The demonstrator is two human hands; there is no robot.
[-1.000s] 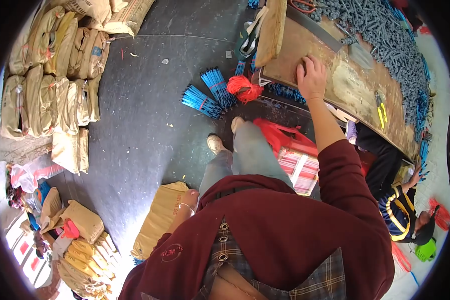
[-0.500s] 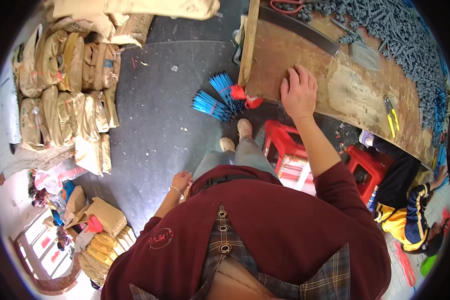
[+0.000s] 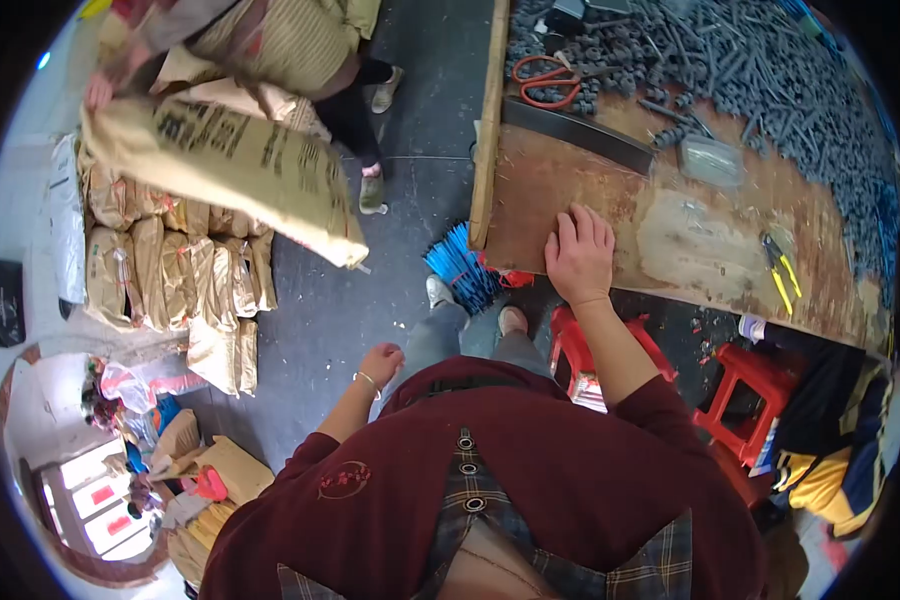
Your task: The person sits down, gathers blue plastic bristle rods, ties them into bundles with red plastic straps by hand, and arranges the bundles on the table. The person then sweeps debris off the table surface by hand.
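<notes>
My right hand (image 3: 582, 258) lies palm down near the edge of the worn wooden table (image 3: 530, 180), its fingers stretched out and nothing in its grip. My left hand (image 3: 380, 365) hangs beside my body over the floor, fingers loosely bent, with no object visible in it. On the table, a dark metal strip (image 3: 580, 136) lies ahead of my right hand. Farther off are red-handled scissors (image 3: 548, 82) and a clear plastic box (image 3: 711, 161). Yellow-handled pliers or cutters (image 3: 782, 272) lie to the right. A large heap of grey plastic parts (image 3: 740, 60) covers the far side.
Bundled blue rods (image 3: 460, 265) stand on the floor by the table corner, close to my feet. Red stools (image 3: 745, 400) are under the table edge. At upper left, another person (image 3: 300, 50) handles a large printed brown sack (image 3: 240, 170) above stacked sacks (image 3: 160, 270).
Another person has come into view at upper left with a large sack. My view has shifted, and one foot now stands beside the blue rods. My right hand stays on the table.
</notes>
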